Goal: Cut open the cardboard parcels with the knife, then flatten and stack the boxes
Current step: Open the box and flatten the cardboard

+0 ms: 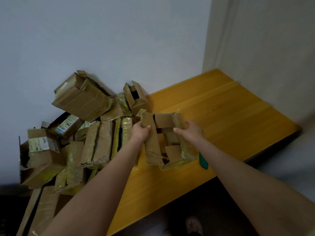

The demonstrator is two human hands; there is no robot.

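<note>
An opened brown cardboard box with yellowish tape lies on the yellow wooden table, its flaps spread so the inside shows. My left hand grips the long left flap, thumb on top. My right hand holds the box's right wall, fingers curled over its edge. A green-handled knife lies on the table just right of the box, under my right forearm.
A big heap of taped cardboard parcels covers the table's left side against the pale wall; some are flattened, some still boxy. Bare tabletop stretches to the right. The table's front edge runs diagonally; a shoe shows on the floor below.
</note>
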